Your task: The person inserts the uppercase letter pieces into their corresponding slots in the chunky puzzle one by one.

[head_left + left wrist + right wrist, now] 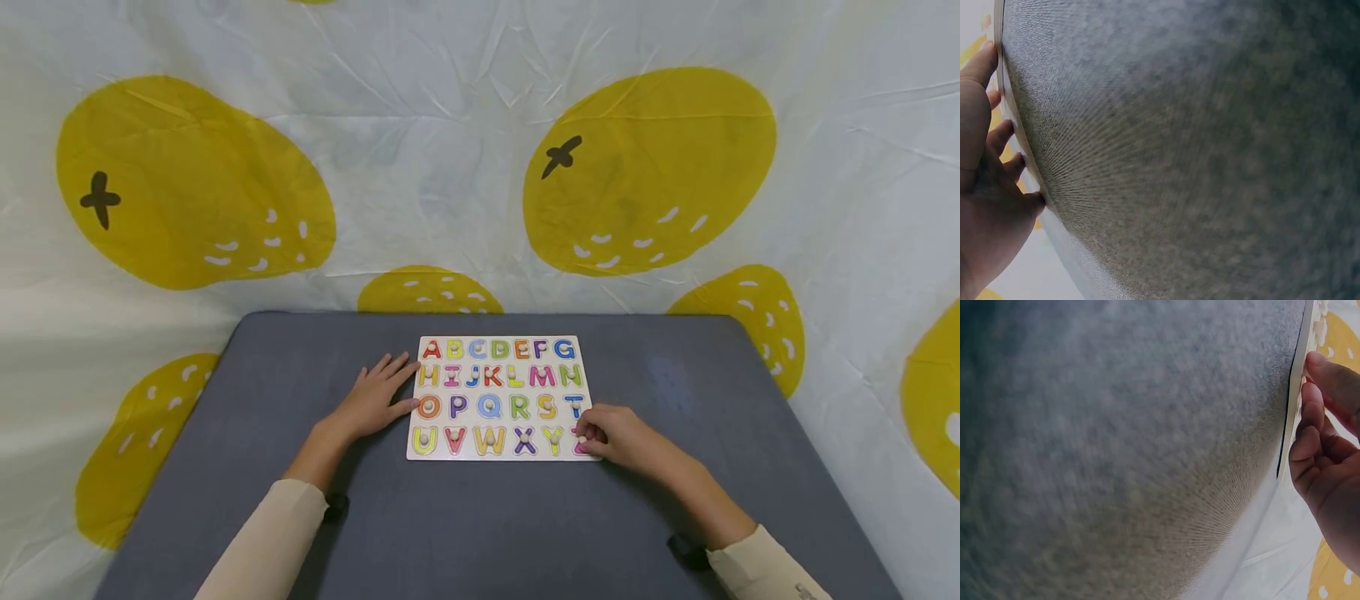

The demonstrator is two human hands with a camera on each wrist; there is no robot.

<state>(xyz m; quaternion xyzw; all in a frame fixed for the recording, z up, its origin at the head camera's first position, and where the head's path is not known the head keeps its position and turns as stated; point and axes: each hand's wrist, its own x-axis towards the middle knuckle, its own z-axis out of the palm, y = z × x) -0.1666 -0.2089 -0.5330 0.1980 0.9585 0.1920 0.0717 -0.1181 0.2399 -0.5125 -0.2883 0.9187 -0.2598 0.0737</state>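
An alphabet puzzle board (468, 422) lies flat on the dark table, its coloured letters from A to Z set in rows, each with a small knob. My right hand (618, 435) is at the lower right corner, thumb and finger pinching the knob of the pink letter Z (580, 447), which the fingers partly cover. In the right wrist view the right hand's fingers (1313, 406) curl close by the board's edge. My left hand (372, 398) lies spread at the board's left side, fingertips and thumb at its edge near H and O. The left wrist view shows those fingers (1002, 136) extended.
The grey table (480, 533) stretches around the board on all sides. Behind it hangs a white cloth (427, 167) with big yellow fruit prints. Dark bands (337, 507) sit at the wrists, below beige sleeves.
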